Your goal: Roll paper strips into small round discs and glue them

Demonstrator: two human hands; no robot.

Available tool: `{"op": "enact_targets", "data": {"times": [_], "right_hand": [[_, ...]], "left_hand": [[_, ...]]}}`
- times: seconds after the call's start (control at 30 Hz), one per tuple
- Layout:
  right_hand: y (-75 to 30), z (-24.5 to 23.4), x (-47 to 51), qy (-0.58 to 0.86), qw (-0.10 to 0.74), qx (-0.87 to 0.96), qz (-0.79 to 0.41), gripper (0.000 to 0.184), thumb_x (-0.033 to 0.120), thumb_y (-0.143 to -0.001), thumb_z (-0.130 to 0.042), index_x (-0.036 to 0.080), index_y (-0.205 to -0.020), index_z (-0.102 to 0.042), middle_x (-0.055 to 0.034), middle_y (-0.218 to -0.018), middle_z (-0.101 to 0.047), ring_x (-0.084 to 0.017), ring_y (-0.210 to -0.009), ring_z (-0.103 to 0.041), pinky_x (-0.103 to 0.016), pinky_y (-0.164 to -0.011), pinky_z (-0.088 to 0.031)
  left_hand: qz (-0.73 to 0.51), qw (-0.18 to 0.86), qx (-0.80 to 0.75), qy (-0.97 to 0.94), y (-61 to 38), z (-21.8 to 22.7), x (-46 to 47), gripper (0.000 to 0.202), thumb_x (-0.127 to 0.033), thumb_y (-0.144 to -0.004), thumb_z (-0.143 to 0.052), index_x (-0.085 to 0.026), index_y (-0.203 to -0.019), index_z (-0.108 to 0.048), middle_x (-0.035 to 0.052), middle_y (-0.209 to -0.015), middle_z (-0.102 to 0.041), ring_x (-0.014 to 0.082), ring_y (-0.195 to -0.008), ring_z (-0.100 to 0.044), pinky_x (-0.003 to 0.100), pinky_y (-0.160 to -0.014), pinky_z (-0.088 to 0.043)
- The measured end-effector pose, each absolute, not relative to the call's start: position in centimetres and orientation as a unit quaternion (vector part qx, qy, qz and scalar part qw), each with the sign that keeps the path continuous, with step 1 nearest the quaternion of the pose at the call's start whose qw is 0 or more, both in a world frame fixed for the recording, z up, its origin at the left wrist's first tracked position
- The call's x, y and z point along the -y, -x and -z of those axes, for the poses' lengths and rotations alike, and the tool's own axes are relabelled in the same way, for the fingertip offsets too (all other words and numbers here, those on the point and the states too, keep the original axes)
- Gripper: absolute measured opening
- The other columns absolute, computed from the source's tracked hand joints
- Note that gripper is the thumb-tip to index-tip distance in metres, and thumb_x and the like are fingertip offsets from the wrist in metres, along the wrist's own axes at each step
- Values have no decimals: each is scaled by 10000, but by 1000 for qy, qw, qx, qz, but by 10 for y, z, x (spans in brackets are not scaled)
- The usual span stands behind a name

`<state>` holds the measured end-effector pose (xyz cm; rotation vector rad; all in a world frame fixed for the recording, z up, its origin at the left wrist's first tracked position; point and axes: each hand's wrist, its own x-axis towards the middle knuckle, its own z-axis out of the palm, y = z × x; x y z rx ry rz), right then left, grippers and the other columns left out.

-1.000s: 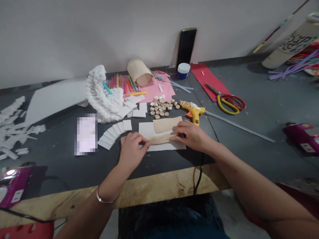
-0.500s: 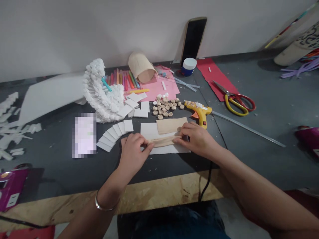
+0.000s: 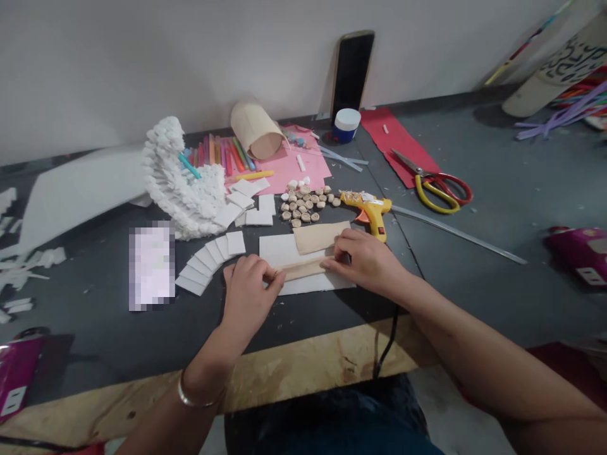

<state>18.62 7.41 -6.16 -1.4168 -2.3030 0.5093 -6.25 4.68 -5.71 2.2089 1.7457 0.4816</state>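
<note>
My left hand (image 3: 251, 287) pinches the left end of a narrow folded beige strip (image 3: 303, 270), thumb and fingers pressed together. At the strip's other end, my right hand (image 3: 363, 256) grips it the same way. The strip is stretched between them over a white board (image 3: 275, 246) lying on the dark table. A flat beige piece (image 3: 317, 237) rests on the board's upper part, just beyond the strip. Left of my left hand, white square cards (image 3: 208, 259) are fanned out. Small beige rolled coils (image 3: 308, 205) lie in a cluster behind the board.
A yellow glue gun (image 3: 374, 215) with a long glue stick lies right of the coils. Scissors (image 3: 436, 189) rest partly on red paper (image 3: 398, 142). Behind stand a blue jar (image 3: 346, 126) and a leaning phone (image 3: 353, 76). A white fluffy crescent (image 3: 180, 183) stands left, near pink paper (image 3: 315, 170).
The strip between my hands has become narrower and flatter, with fewer loose wrinkles. Both hands keep their hold at its ends. The whole view has shifted slightly.
</note>
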Motion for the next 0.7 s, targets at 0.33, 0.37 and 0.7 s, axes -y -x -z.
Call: {"op": "enact_targets", "data": {"times": [0.33, 0.37, 0.7], "right_hand": [[-185, 61, -74, 520, 196, 811, -183, 184, 325, -854, -611, 178, -748, -580, -71, -807, -575, -187, -750, -552, -313, -691, -438], [-185, 61, -73, 525, 194, 809, -181, 171, 320, -851, -614, 176, -765, -578, -74, -821, -579, -188, -753, -555, -315, -694, -440], [-183, 60, -72, 540, 206, 798, -171, 184, 305, -818, -650, 192, -774, -512, -57, -801, -581, -182, -732, -551, -303, -669, -419]], "left_hand": [[-175, 129, -620, -754, 63, 60, -48, 168, -314, -840, -642, -206, -775, -531, 18, -854, -598, 216, -894, -563, 380, -795, -344], [-177, 124, -620, -754, 63, 60, -48, 149, -311, -838, -645, -208, -814, -540, 24, -878, -597, 218, -899, -560, 379, -795, -348], [-142, 19, -444, -884, 59, 62, -43, 449, -68, -910, -440, -373, -1162, -653, 62, -1076, -578, 235, -986, -480, 364, -806, -349]]}}
